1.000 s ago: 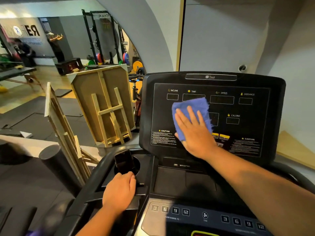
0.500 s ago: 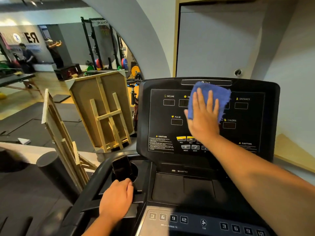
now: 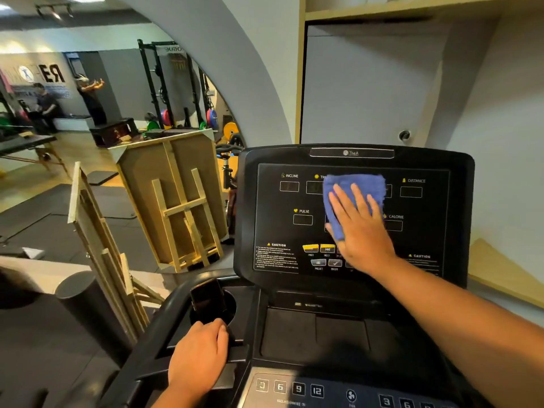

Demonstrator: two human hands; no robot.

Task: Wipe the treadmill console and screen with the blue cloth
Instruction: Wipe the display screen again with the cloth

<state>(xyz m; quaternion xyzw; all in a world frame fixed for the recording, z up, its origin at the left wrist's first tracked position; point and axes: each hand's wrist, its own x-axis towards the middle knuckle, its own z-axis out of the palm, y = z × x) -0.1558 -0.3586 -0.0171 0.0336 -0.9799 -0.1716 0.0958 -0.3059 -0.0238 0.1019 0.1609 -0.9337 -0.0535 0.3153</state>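
In a gym, the right hand (image 3: 357, 228) presses the cloth (image 3: 353, 195) flat-fingered on the screen (image 3: 294, 228); the left hand (image 3: 197, 353) grips the handrail (image 3: 141, 334).

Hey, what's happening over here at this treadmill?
A person is cleaning it. Their right hand presses a blue cloth flat against the upright screen, covering the middle readouts. Their left hand rests on the console beside a cup holder with a phone standing in it.
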